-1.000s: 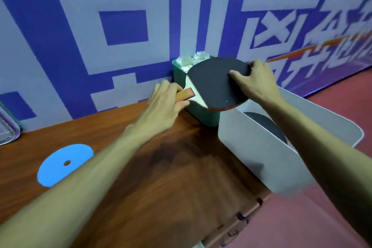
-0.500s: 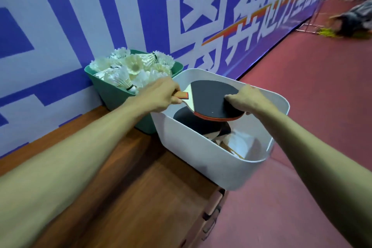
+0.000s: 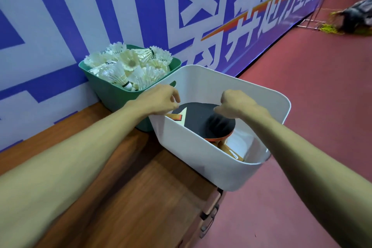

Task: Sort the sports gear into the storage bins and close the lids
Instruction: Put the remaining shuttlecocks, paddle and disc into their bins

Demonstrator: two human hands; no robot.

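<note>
The black-rubbered, wooden-handled table tennis paddle [image 3: 199,119], gripped by both hands a moment ago, now lies inside the white plastic storage bin [image 3: 201,159] on other paddles [image 3: 228,148]. The left hand [image 3: 161,98] and right hand [image 3: 235,102] hover above it, loosely curled and empty. The bin's lid is not yet on.

Lower paddles [image 3: 228,148] mostly hidden, far-right floor clutter [image 3: 354,19] blurred

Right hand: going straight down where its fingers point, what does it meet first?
Probably the top paddle, lying in the white bin: the right hand hovers over its black face, pointing down, shadow on the rubber. The gap is unclear.
</note>
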